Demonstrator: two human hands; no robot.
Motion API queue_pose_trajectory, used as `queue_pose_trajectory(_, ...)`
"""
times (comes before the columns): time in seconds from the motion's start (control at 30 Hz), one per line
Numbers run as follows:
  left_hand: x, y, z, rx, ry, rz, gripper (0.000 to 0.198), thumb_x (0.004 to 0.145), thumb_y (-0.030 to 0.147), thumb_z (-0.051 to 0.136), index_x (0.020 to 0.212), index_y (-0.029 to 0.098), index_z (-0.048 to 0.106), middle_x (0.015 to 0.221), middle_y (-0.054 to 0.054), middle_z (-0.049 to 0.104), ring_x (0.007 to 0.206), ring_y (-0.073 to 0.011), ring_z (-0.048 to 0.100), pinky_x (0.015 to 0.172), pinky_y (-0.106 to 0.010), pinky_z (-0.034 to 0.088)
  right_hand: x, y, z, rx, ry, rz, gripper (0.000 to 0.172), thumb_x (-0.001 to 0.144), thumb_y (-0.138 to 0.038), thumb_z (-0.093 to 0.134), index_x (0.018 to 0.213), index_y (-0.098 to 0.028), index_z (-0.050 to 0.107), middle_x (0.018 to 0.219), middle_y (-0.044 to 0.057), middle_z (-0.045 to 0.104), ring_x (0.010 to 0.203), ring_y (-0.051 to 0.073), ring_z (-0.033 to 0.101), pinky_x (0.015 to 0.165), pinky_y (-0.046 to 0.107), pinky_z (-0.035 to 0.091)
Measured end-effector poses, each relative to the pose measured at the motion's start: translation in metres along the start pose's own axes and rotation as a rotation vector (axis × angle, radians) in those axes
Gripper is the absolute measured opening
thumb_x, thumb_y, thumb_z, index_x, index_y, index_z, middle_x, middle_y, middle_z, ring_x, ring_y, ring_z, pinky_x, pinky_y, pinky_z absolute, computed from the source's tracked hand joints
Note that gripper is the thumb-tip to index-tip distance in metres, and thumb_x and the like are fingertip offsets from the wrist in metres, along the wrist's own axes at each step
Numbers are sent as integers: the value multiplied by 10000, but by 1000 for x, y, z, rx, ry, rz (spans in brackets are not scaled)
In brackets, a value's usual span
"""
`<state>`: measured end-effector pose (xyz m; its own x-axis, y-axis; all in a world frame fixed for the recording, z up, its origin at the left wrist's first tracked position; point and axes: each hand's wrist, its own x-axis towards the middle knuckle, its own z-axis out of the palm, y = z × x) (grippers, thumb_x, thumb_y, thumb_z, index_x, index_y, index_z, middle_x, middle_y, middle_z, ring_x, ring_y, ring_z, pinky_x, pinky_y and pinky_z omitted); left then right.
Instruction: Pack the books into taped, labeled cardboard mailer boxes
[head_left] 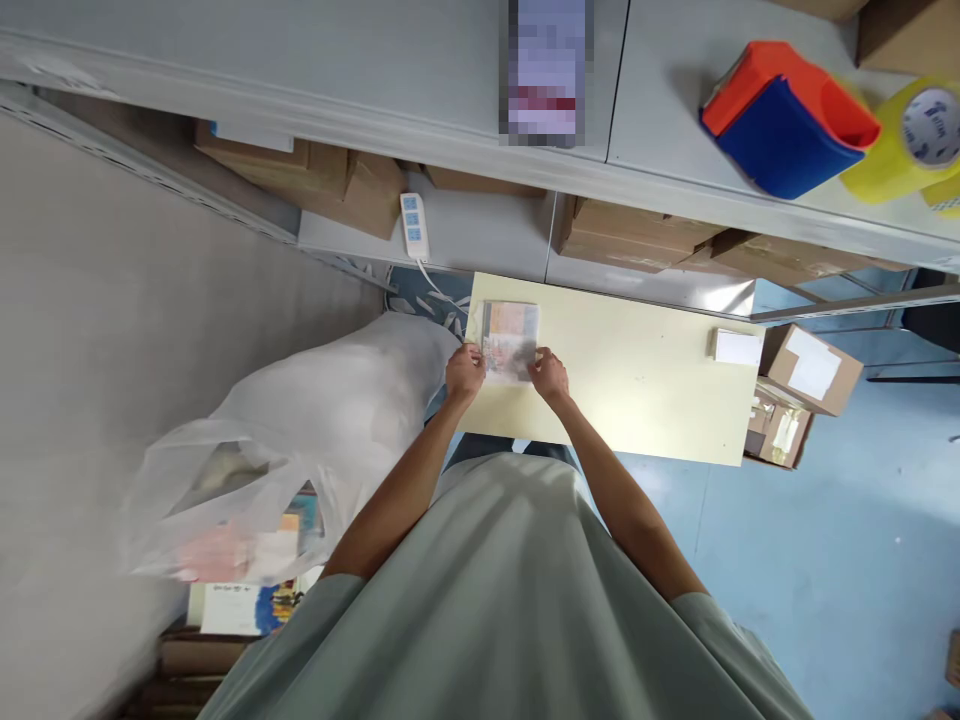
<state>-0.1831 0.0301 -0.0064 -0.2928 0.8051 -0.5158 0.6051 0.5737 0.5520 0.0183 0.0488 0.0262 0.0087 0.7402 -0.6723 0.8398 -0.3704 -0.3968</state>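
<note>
A small flat packet in clear plastic point(510, 338), printed in orange and grey, lies on the near left part of a pale yellow table point(637, 370). My left hand point(465, 371) pinches its near left corner with closed fingers. My right hand point(550, 375) grips its near right corner, fingers closed too. Both forearms reach forward from my light green shirt.
A big translucent plastic bag point(300, 450) with coloured printed items stands left of the table. A small white box point(736, 347) lies at the table's right end, with cardboard boxes point(810, 368) beyond it. Grey shelves hold cartons point(315, 170), a power strip point(414, 226), an orange-blue tape dispenser point(787, 115) and yellow tape point(911, 135).
</note>
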Motion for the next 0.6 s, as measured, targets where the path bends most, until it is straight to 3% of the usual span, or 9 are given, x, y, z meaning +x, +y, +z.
queue_pose_trajectory(0.13, -34, 8, -10, -66, 39, -4, 301, 999, 186, 693, 1296, 227, 706, 1138, -85, 859, 978, -243, 810, 1001, -349, 578, -25, 13, -18, 5, -3, -92, 262, 1109, -256, 646, 1367, -213, 661, 1339, 116, 820, 1220, 232, 792, 1067, 359, 590)
queue_pose_trajectory(0.33, -107, 16, -24, -216, 146, -32, 275, 976, 204, 679, 1243, 241, 736, 1070, -58, 845, 889, -230, 796, 935, -356, 602, -64, 35, -46, 112, -55, -306, 168, 1065, -305, 651, 1213, -258, 716, 1190, 60, 863, 992, 218, 843, 934, 347, 644)
queue_pose_trajectory(0.47, -166, 6, -28, -380, 283, -91, 264, 947, 232, 676, 1197, 247, 759, 992, -50, 817, 842, -225, 768, 863, -363, 620, -78, 40, -54, 114, -146, -441, 155, 1031, -367, 649, 1132, -286, 734, 1100, 40, 871, 944, 242, 850, 907, 383, 667)
queue_pose_trajectory(0.6, -229, -11, -25, -550, 424, -177, 285, 926, 317, 690, 1193, 252, 767, 976, -50, 799, 814, -213, 750, 805, -355, 629, -84, 27, -50, 41, -314, -567, 154, 1023, -394, 666, 1106, -298, 754, 1093, 39, 872, 942, 243, 852, 947, 405, 673)
